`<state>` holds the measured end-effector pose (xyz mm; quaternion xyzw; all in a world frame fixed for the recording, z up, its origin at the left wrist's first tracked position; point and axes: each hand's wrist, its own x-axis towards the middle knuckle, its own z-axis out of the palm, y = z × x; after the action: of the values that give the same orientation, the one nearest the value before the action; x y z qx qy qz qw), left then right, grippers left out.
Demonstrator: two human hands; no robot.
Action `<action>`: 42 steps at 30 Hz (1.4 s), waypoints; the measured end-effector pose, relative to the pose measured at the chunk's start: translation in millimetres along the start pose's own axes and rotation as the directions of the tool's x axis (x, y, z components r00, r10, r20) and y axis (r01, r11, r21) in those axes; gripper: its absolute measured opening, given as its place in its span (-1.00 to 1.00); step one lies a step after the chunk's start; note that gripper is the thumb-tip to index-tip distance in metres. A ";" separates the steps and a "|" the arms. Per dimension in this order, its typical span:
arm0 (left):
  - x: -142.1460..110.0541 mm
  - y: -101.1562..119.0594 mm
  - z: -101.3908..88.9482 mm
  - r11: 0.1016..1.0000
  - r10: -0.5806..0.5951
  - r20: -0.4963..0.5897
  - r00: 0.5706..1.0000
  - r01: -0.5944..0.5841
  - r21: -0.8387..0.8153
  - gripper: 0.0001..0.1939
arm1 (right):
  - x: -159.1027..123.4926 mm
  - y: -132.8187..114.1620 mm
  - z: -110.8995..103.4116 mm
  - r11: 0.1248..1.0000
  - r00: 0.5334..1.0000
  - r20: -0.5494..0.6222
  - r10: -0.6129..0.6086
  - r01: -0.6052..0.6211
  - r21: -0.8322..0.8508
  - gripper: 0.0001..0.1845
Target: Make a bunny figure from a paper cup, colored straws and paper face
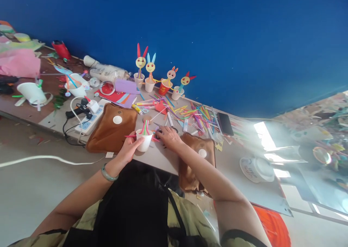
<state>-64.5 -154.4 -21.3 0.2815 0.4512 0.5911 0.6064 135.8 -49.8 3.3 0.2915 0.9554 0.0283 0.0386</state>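
My left hand (129,148) is wrapped round a white paper cup (144,142) near the table's front edge. Striped, coloured strips (146,126) stand up out of the cup, and red pointed pieces stick out at its sides. Just right of the cup, my right hand (169,138) is lowered to the tabletop, fingers bent over dark-handled scissors (175,129). The hand partly covers them. A round brown disc (146,120) lies behind the cup.
Brown plush pads (110,131) flank the work spot. Behind lie scattered coloured sticks (199,115), a phone (225,123) and rabbit-faced figures in cups (150,73) along the blue wall. A power strip (91,120) with cables is left, a white tub (257,169) right.
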 end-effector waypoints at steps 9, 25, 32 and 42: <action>-0.2 -2.6 -3.0 0.999 -0.025 -0.026 0.999 0.024 -0.034 -0.41 | -15.6 15.5 3.3 0.999 0.999 0.031 0.016 -0.015 -0.029 -0.69; 6.6 -1.4 0.5 1.000 0.008 0.023 1.000 -0.008 0.000 -0.42 | -26.4 2.6 2.7 0.997 0.997 -0.024 0.071 -0.070 0.007 -0.73; 8.8 2.5 6.9 0.999 0.039 0.011 0.999 -0.039 0.027 -0.39 | -19.3 -1.2 3.0 0.995 0.998 0.008 0.060 -0.059 -0.074 -0.69; 12.2 4.5 7.8 0.999 0.033 0.030 0.999 -0.034 0.027 -0.36 | -21.9 6.9 2.6 0.927 0.964 -0.056 0.260 -0.233 0.296 -0.86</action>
<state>-61.0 -140.4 -16.7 0.3060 0.4455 0.5907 0.5991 158.0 -56.3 2.5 0.4100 0.9059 -0.0919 -0.0531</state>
